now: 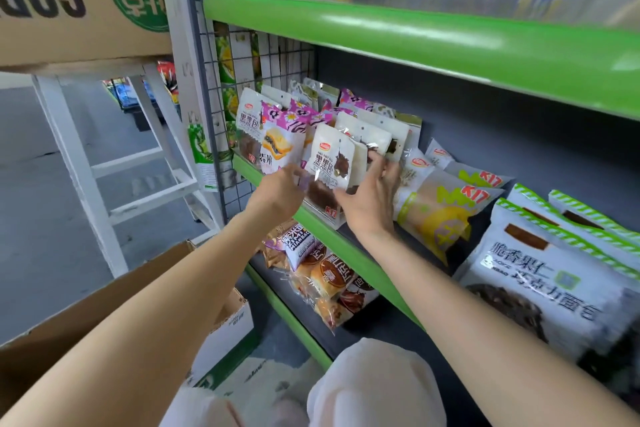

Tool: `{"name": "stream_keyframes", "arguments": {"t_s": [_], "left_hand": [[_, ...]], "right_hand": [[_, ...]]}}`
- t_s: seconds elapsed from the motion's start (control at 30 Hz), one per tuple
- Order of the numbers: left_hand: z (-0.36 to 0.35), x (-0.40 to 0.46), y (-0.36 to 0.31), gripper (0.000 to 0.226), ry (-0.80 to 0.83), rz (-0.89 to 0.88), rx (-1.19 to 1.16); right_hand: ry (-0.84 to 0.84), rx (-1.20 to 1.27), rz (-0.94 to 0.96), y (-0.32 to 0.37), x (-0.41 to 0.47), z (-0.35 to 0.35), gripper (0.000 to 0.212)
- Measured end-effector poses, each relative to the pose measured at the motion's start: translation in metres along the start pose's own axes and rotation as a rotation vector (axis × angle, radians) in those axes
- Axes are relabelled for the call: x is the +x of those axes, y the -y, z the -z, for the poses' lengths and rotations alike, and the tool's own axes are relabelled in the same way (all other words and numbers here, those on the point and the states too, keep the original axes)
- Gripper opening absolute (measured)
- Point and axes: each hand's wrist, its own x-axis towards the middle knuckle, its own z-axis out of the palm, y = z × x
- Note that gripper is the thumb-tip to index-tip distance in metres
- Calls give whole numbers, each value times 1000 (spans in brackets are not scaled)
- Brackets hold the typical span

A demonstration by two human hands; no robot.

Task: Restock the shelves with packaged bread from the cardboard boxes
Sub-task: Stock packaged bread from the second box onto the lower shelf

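Observation:
A white packet of dark bread (331, 163) stands upright at the front of the middle green shelf (322, 229). My left hand (282, 192) pinches its lower left edge. My right hand (372, 194) curls round its right side, fingers behind the pack. More white packets and purple-flowered packets (284, 135) stand in rows behind and to the left. An open cardboard box (138, 291) sits low at the left, under my left forearm.
Yellow-and-green bread bags (440, 208) and large white bags (543, 284) lie on the same shelf to the right. The upper shelf (415, 35) holds more bags. Round buns (325, 281) fill the lower shelf. A white stepladder (104, 163) and another cardboard box (69, 0) stand left.

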Motion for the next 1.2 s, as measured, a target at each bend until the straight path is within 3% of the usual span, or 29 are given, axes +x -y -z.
{"name": "stream_keyframes", "arguments": {"t_s": [0.1, 0.23, 0.33, 0.47, 0.57, 0.8, 0.97, 1.07, 1.13, 1.2], "left_hand": [[17, -20, 5, 29, -59, 14, 24], [38, -47, 39, 26, -93, 125, 43], [51, -67, 89, 22, -123, 264, 39], [61, -95, 181, 19, -111, 525, 0], [51, -118, 257, 21, -52, 683, -123], [-14, -158, 400, 29, 206, 1010, -129], [-48, -168, 447, 43, 483, 1154, -152], [-59, -172, 459, 49, 706, 1258, -261], [-64, -175, 463, 52, 731, 1306, -306], [-67, -175, 465, 54, 636, 1271, -311]], "right_hand": [[42, 37, 154, 23, -13, 7, 39], [419, 100, 272, 58, -34, -11, 17], [660, 56, 312, 80, -55, -48, 18], [852, 14, 321, 98, -84, -120, 19], [1036, -74, 315, 102, -113, -183, 20], [1418, -372, 244, 79, -177, -342, 34], [1740, -677, 257, 72, -224, -414, 48], [1867, -736, 186, 65, -239, -433, 50], [1854, -737, 166, 59, -241, -440, 51], [1831, -634, 27, 50, -237, -444, 46]]}}
